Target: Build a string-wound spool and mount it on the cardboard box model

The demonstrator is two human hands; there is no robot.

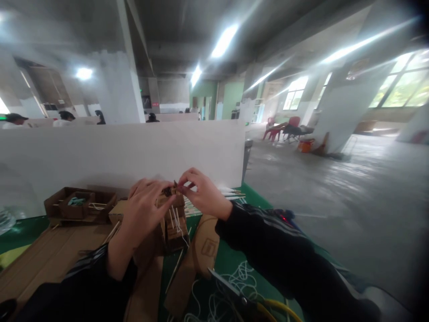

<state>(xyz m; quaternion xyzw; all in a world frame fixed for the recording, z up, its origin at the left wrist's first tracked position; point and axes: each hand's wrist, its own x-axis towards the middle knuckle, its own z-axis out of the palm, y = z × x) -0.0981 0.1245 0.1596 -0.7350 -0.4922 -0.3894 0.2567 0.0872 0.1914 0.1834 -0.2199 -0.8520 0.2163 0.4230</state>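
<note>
- Brown cardboard makes up the upright structure (176, 230) between the hands, near the far edge of the green surface (258, 197), with thin sticks and white string on its near face.
- The right hand (203, 192) pinches a small dark piece (176, 184) between thumb and forefinger, at the structure's top; blur hides what that piece is.
- The left hand (142, 210) curves around the top from the left, thumb in front, fingers beyond; whether it clamps or merely rests there, I cannot tell.
- Handling, as a judgement: the structure should be light, dry rather than slippery, stiff along its panels yet easily dented by a hard squeeze.
- Its sticks look slender enough to snap if bent; the string is limp and could snag a finger.
- Best hold, I judge: low on the side walls, flat fingers spreading the pressure, clear of sticks and string; the small piece suits a fingertip pinch.
- Toward the near edge lie open scissors (234, 290) beside tangled string (241, 275); toward the far left corner stands an open cardboard box (55, 210).
</note>
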